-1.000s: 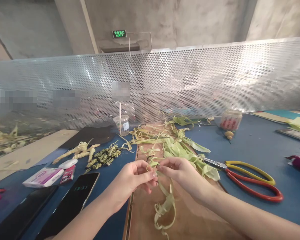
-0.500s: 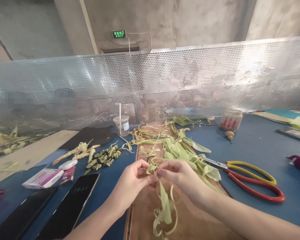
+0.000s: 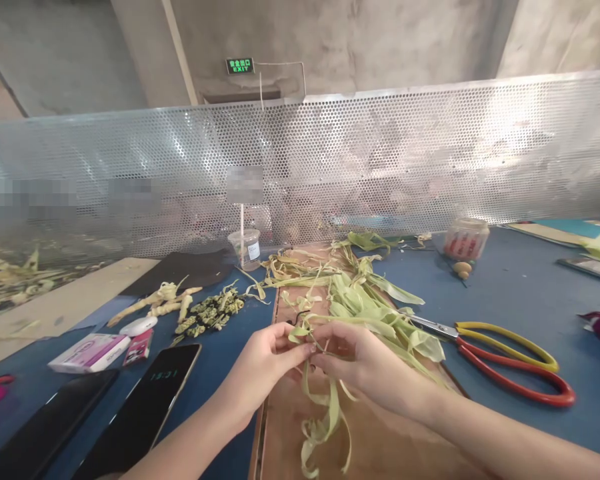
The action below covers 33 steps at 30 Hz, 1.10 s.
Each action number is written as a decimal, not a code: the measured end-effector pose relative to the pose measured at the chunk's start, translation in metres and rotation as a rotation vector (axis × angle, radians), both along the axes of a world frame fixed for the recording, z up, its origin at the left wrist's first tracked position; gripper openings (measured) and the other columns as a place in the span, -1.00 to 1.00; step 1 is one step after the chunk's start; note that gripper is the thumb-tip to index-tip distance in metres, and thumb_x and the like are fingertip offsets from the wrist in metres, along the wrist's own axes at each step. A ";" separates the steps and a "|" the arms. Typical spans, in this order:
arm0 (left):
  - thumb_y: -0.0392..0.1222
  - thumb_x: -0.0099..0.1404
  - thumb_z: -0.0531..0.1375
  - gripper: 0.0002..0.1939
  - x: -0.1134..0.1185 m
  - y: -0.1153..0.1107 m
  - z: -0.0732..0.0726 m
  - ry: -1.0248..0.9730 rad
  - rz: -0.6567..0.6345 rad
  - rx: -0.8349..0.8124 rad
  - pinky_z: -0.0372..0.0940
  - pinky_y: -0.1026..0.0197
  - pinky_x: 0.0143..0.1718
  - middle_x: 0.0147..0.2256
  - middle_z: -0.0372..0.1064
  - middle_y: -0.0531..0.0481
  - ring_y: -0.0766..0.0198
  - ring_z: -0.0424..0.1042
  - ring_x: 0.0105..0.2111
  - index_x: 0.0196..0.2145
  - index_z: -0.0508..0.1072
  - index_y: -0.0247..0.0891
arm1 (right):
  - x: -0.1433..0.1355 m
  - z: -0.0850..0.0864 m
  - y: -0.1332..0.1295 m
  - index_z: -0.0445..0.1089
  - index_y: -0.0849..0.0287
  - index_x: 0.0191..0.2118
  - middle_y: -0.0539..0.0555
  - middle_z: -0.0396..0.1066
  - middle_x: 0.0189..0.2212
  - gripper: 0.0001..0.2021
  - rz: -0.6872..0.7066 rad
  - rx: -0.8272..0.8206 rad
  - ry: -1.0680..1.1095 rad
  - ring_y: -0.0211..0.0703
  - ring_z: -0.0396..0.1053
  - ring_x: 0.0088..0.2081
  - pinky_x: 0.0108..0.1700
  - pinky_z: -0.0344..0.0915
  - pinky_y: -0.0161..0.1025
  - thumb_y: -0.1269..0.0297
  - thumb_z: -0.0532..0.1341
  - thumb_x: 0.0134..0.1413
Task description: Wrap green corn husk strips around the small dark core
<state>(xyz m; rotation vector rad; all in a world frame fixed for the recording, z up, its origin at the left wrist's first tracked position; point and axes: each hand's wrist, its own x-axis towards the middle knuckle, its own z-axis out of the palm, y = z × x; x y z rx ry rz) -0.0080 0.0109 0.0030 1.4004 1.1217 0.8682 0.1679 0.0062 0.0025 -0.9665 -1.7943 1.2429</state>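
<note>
Over the brown board (image 3: 290,427), my left hand (image 3: 270,357) pinches a pale green husk strip (image 3: 330,410) between thumb and fingers. Close against it, my right hand (image 3: 355,357) has its fingers closed on the same strip, the fingertips of both hands nearly touching. Curled ends of the strip hang below the hands onto the board. A thin dark piece (image 3: 300,315) sticks up by the left fingertips. Just behind the right hand lies a pile of green husks (image 3: 360,303). What the fingertips cover is partly hidden.
Scissors (image 3: 510,360) with red and yellow handles lie at the right, near a jar (image 3: 466,240). On the left are phones (image 3: 143,407), a white and purple box (image 3: 90,353), braided green pieces (image 3: 210,313) and a plastic cup (image 3: 245,250). A perforated metal screen (image 3: 330,160) stands behind.
The fingers have shifted on the strip, with the right fingers more curled. The hanging husk has turned and spread into narrower curls. The view has moved slightly.
</note>
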 end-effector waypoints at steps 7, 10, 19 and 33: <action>-0.09 0.13 0.22 -0.79 0.000 -0.001 0.002 -0.086 -0.057 -0.088 0.24 0.26 -0.38 -0.44 0.38 0.00 0.33 0.34 -0.48 -0.39 0.41 -0.32 | 0.004 0.005 0.003 0.39 0.16 -0.27 0.03 0.41 -0.33 -0.86 -0.059 0.154 -0.146 -0.22 0.36 -0.32 -0.27 0.30 -0.27 0.42 0.17 0.00; -0.14 0.13 0.21 -0.82 0.000 -0.002 0.001 -0.081 -0.057 -0.083 0.24 0.27 -0.39 -0.41 0.39 -0.02 0.31 0.35 -0.44 -0.36 0.42 -0.32 | 0.005 0.005 -0.001 0.35 0.15 -0.20 0.02 0.37 -0.40 -0.83 -0.056 0.137 -0.146 -0.26 0.32 -0.41 -0.37 0.27 -0.30 0.39 0.13 0.03; -0.10 0.12 0.24 -0.78 -0.001 0.001 0.002 -0.106 0.018 -0.114 0.26 0.31 -0.43 -0.48 0.33 0.03 0.35 0.34 -0.48 -0.41 0.36 -0.32 | 0.001 -0.004 -0.007 0.22 0.10 -0.28 -0.11 0.14 -0.52 -0.89 -0.101 0.309 -0.274 -0.34 0.09 -0.51 -0.48 0.08 -0.38 0.40 0.12 0.04; -0.19 0.08 0.27 -0.83 0.002 -0.001 -0.002 -0.239 0.076 -0.155 0.21 0.41 -0.55 -0.51 0.29 0.09 0.44 0.29 -0.55 -0.48 0.34 -0.31 | 0.002 -0.016 0.003 0.33 0.04 -0.05 0.06 0.32 -0.30 -0.69 0.011 0.817 -0.396 -0.26 0.34 -0.37 -0.35 0.32 -0.32 0.44 0.10 0.08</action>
